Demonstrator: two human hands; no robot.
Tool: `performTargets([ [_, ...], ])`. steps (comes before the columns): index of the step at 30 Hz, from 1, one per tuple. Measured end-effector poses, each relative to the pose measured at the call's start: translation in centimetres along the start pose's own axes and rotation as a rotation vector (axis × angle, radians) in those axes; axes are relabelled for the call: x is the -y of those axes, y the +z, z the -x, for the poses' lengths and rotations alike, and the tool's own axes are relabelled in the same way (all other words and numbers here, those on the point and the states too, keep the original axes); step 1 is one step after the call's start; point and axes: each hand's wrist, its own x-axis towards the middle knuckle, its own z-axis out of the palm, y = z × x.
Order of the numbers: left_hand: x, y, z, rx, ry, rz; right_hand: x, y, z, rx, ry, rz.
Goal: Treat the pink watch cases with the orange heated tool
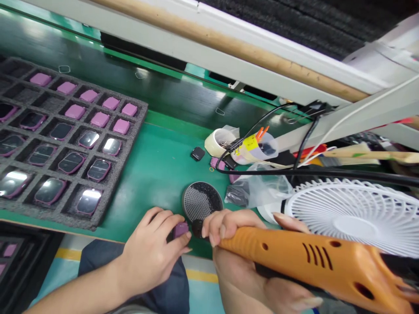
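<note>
My left hand [153, 253] is closed on a small pink-purple device body [180, 229] at the front edge of the green bench [157, 165]. My right hand [238, 244] is wrapped round an orange electric screwdriver [314, 261], its dark tip [197, 227] right next to the pink piece. Just behind the tip lies a round black perforated dish [200, 201].
A grey foam tray [65, 139] at left holds several pink devices, some screen up. A white desk fan [356, 216] stands at right. Behind it lie a tape roll [218, 143], a plastic cup [262, 148], black cables [294, 172], clear bags and one loose black piece [197, 153].
</note>
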Motion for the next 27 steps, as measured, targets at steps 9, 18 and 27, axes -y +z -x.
performTargets([
  [9, -0.2, 0.0, -0.2, -0.013, -0.010, 0.005, 0.4, -1.0, 0.5, 0.093, 0.049, 0.027],
  [18, -0.2, -0.3, -0.2, 0.000, -0.020, 0.007, -0.4, 0.4, 0.7, 0.000, 0.037, 0.065],
  [27, 0.3, -1.2, 0.3, 0.007, -0.003, 0.059, 0.0, -1.2, -0.9, -0.001, -0.011, -0.058],
])
